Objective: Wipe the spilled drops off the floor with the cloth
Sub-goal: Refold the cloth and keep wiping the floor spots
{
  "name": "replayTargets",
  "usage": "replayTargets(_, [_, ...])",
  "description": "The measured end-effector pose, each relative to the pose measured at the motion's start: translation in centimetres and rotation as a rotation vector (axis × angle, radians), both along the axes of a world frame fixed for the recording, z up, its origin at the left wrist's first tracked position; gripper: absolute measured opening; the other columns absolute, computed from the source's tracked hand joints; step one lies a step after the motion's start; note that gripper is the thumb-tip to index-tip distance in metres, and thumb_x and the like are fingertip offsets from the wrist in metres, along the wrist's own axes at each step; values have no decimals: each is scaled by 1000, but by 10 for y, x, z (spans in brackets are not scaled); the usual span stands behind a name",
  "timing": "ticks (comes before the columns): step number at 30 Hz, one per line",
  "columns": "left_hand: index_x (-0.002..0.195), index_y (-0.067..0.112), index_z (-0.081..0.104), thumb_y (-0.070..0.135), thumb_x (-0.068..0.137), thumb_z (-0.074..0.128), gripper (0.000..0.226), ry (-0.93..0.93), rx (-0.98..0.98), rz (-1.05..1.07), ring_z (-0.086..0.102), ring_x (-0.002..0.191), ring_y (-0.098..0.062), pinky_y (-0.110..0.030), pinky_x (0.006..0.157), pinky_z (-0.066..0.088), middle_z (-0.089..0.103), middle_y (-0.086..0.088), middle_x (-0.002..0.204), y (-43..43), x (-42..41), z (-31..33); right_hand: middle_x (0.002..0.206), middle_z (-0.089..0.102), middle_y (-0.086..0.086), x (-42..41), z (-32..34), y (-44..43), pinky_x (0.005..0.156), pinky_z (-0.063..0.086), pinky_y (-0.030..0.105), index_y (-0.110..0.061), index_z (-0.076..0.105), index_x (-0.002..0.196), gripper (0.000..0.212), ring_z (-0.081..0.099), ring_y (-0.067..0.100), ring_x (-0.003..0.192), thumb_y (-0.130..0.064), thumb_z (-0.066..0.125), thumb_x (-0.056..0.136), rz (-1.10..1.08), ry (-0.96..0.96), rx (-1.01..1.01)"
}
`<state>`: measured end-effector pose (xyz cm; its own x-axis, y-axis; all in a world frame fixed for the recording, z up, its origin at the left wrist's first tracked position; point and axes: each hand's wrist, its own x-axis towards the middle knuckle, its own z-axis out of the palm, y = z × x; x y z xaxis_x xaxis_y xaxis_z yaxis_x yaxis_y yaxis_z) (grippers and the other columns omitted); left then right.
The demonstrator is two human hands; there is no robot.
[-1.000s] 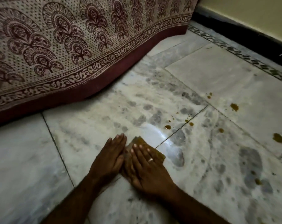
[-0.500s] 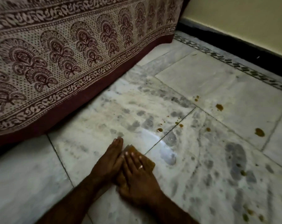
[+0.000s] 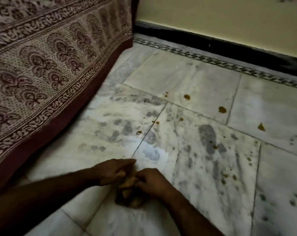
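Note:
A brownish cloth [image 3: 129, 193] lies bunched on the marble floor [image 3: 203, 167] between my two hands, low in the view. My right hand [image 3: 152, 182] has its fingers curled and grips the cloth's upper part. My left hand [image 3: 112, 172] lies against the cloth's left side with fairly straight fingers pointing right; the blur hides the exact contact. Several brown drops dot the tiles beyond the hands: the nearest drop [image 3: 139, 132] by a tile joint, a second drop [image 3: 186, 97] farther off, and a third drop [image 3: 222, 109] to the right.
A patterned maroon bedsheet [image 3: 42, 74] hangs to the floor along the left. A cream wall with black skirting [image 3: 229, 46] and a patterned border strip [image 3: 212, 61] close off the back. More small specks [image 3: 225, 178] lie on the tiles to the right.
Both hands were pressing flat on the folded cloth; now they have drawn back toward me and the cloth is bunched, with the right fingers curled round it. The view has tilted up.

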<state>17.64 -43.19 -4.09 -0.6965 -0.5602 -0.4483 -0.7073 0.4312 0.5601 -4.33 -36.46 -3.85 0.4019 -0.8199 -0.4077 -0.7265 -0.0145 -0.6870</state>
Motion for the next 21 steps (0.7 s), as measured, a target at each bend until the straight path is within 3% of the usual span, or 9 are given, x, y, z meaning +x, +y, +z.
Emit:
replayTargets(2, [138, 15, 56, 33, 99, 45, 44, 216, 66, 238, 57, 124, -2, -28, 106, 43, 63, 7, 136, 5, -10, -6, 113, 75, 10, -8, 4, -11, 83, 45, 23, -13, 75, 110, 25, 67, 22, 105, -24, 67, 90, -153, -78, 18])
replayTargets(4, [123, 24, 67, 29, 101, 42, 33, 361, 146, 364, 63, 107, 6, -23, 92, 50, 72, 20, 114, 12, -16, -12, 102, 77, 3, -19, 7, -14, 75, 47, 15, -14, 78, 108, 20, 69, 15, 93, -17, 74, 88, -323, -160, 61])
replayTargets(6, [131, 25, 63, 35, 106, 33, 41, 481, 387, 431, 60, 119, 0, -20, 99, 48, 68, 16, 126, 18, -17, -6, 84, 72, -1, -24, 16, -16, 65, 46, 18, -11, 78, 104, 17, 65, 12, 75, -17, 75, 88, -448, -182, 108])
replayTargets(8, [141, 27, 56, 42, 107, 29, 46, 545, 571, 454, 50, 134, -6, -27, 111, 39, 59, 8, 142, 19, -13, 3, 77, 68, -1, -22, 28, -19, 63, 44, 23, -7, 77, 105, 18, 60, 12, 69, -17, 75, 90, -487, -161, 117])
replayTargets(12, [134, 20, 62, 43, 98, 51, 44, 552, 557, 474, 53, 132, -10, -42, 117, 35, 62, 4, 139, 21, 0, 26, 78, 65, 7, -12, 55, -29, 56, 44, 24, -3, 77, 102, 16, 56, 14, 61, -15, 74, 92, -504, -126, 101])
replayTargets(16, [128, 25, 66, 49, 95, 55, 43, 633, 531, 537, 59, 124, -9, -34, 106, 44, 68, 6, 130, 15, 8, 40, 89, 73, 13, 8, 70, -40, 58, 45, 26, -8, 78, 105, 17, 62, 20, 72, -16, 74, 90, -488, -145, 75])
replayTargets(19, [123, 20, 69, 27, 98, 59, 28, 693, 454, 672, 62, 121, -16, -31, 101, 47, 70, -2, 125, 3, 11, 31, 83, 70, -3, 19, 72, -49, 52, 42, 14, -13, 77, 113, 20, 59, 8, 66, -18, 69, 95, -442, -168, 63])
replayTargets(21, [119, 14, 70, 16, 97, 59, 24, 719, 423, 748, 64, 118, -19, -30, 101, 48, 72, -7, 121, -7, 8, 23, 82, 67, -4, 19, 69, -56, 58, 43, 18, -13, 75, 115, 21, 57, 8, 67, -21, 64, 99, -449, -176, 62])
